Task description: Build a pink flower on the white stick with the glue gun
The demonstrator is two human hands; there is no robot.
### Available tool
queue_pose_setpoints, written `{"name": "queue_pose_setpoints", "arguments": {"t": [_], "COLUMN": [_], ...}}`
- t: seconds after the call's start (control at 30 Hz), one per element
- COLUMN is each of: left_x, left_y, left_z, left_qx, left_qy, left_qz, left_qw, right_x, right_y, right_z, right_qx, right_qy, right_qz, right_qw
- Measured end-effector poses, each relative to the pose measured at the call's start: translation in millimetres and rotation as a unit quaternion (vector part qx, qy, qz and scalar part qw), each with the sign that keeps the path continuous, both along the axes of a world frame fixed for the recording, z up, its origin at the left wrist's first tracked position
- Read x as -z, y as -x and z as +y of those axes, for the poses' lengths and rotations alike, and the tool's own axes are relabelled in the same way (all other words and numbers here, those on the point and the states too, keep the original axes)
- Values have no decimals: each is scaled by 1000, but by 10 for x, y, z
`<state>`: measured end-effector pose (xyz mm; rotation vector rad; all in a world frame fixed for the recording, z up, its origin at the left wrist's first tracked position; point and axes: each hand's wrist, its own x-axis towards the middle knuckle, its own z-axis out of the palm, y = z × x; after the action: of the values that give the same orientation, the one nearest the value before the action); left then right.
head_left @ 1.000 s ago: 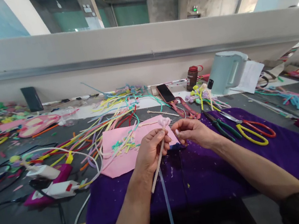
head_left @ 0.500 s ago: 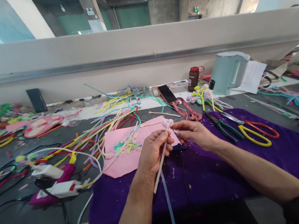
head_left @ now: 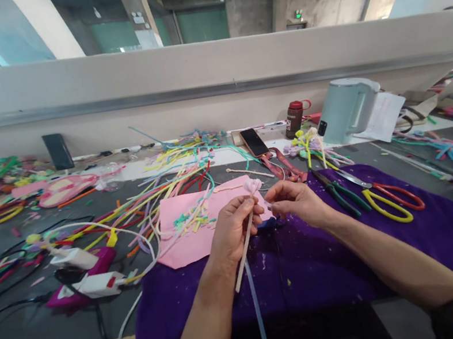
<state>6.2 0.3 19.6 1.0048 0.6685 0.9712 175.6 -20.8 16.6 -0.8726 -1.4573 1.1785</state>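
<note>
My left hand [head_left: 236, 223] pinches a pale stem [head_left: 243, 260] just under a small light-pink flower [head_left: 252, 185], which points up. The stem slants down toward me. Just right of the flower is my right hand [head_left: 296, 201], its thumb and forefinger pressed together; a small pale bit shows at the fingertips, too small to name. Both hands are above a purple cloth [head_left: 314, 271]. A pink sheet [head_left: 179, 248] with short green and yellow clippings lies behind my left hand. Below the hands a bluish strip [head_left: 259, 316] hangs down.
Dark-handled pliers [head_left: 343, 195] and red-and-yellow scissors [head_left: 390, 202] lie on the cloth at right. Behind are a phone [head_left: 254, 142], a brown bottle [head_left: 295, 120] and a pale blue jug [head_left: 345, 110]. White plugs [head_left: 73, 259], cables and colourful stems spread at left.
My right hand has moved slightly away from the flower, leaving a small gap. My left hand keeps its hold on the stem.
</note>
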Motion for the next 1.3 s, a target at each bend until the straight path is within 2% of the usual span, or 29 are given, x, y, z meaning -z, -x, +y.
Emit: {"name": "queue_pose_setpoints", "arguments": {"t": [0.2,0.5,0.77,0.87,0.97,1.1,1.3], "left_x": [39,22,23,5,-3,-11,-6], "left_y": [-52,-52,-42,-21,-6,-5,-8], "left_z": [2,-5,12,22,28,18,-2], "left_qx": [-13,-10,2,7,19,34,16], "left_qy": [-17,-12,15,33,50,60,36], "left_qz": [3,3,-32,-45,-50,-32,35], "left_qw": [1000,1000,999,998,997,997,999], "right_x": [50,37,44,19,4,-14,-116], "right_y": [32,33,77,57,33,8,-123], "right_z": [-6,-10,-78,-79,-59,-34,-8], "right_qx": [2,3,43,65,85,79,95], "right_qy": [-7,-35,-140,-157,-128,-81,-156], "right_qz": [-33,-53,-152,-173,-153,-115,-109], "right_qw": [999,998,977,970,976,987,977]}}
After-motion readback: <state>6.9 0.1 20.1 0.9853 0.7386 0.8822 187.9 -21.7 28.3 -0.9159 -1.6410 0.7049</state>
